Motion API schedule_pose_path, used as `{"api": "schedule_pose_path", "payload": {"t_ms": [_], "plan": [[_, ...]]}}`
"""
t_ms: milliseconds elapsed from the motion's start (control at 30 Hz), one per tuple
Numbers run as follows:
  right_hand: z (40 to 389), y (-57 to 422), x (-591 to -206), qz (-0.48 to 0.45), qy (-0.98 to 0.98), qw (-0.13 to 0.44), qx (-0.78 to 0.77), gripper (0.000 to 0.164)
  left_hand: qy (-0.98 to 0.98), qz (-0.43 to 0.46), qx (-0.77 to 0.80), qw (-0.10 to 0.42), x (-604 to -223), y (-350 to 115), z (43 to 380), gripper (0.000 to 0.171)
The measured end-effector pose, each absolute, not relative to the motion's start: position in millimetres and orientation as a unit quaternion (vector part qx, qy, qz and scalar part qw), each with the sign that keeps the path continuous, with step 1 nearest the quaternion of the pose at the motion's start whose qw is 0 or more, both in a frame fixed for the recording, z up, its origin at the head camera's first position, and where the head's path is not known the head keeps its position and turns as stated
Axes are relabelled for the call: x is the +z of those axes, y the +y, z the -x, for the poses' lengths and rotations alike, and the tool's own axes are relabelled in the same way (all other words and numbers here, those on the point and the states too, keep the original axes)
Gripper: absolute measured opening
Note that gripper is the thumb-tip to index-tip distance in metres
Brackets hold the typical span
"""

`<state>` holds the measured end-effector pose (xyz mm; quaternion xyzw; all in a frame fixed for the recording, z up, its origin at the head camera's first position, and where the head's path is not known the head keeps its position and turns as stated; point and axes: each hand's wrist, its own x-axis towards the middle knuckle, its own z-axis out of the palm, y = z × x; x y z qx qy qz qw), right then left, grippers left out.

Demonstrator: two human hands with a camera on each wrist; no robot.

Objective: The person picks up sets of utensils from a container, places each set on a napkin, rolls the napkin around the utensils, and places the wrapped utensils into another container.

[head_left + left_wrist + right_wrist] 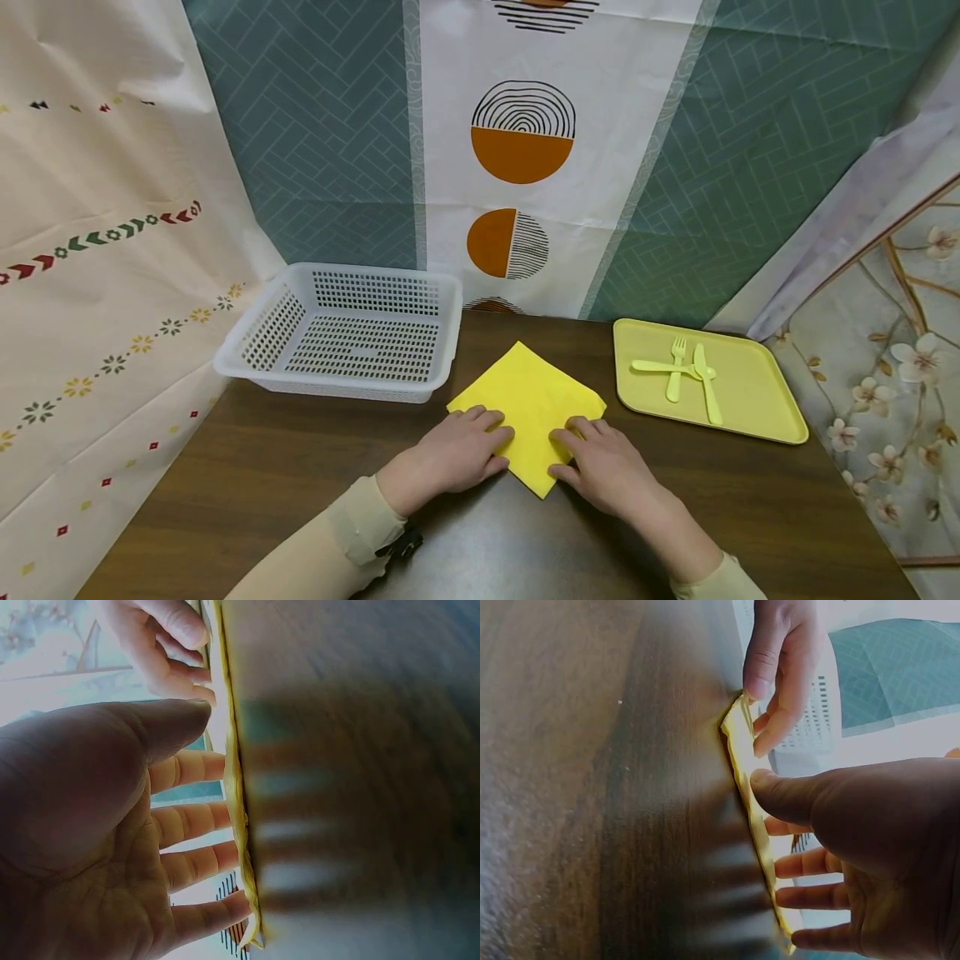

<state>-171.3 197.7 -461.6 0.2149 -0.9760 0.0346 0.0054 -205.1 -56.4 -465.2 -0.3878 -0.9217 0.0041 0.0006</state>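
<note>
A folded yellow cloth napkin lies flat on the table, turned like a diamond with one corner toward me. My left hand rests its fingertips on the napkin's left near side. On the right near side, the fingertips of my right hand touch the cloth. Both wrist views show the fingers spread and fairly straight, set down on the napkin's thin layered edge. In the right wrist view, the right thumb sits close to that edge, and no fingers curl under the cloth.
A white perforated plastic basket stands at the back left. At the right, a yellow tray bears a pale yellow fork, knife and spoon. Patterned cloths hang behind the brown wooden table and at both sides.
</note>
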Motion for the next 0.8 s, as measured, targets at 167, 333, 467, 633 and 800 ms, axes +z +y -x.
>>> {"api": "schedule_pose_path", "payload": {"t_ms": [167,333,467,633,800], "plan": [[167,198,-462,-0.22,-0.975,0.012,0.031,0.049,-0.92,0.392,0.001,0.0,-467,-57,203,0.043],[163,199,-462,-0.223,-0.974,0.015,0.031,0.047,-0.918,0.397,0.003,-0.001,-465,-58,201,0.043],[160,199,-462,-0.225,-0.974,0.016,0.03,0.046,-0.916,0.401,0.002,-0.002,-465,-59,198,0.043],[157,200,-461,-0.229,-0.973,0.016,0.029,0.047,-0.915,0.404,0.001,-0.008,-463,-59,196,0.042],[154,200,-459,-0.228,-0.973,0.014,0.029,0.047,-0.914,0.406,-0.002,-0.012,-462,-59,194,0.041]]}}
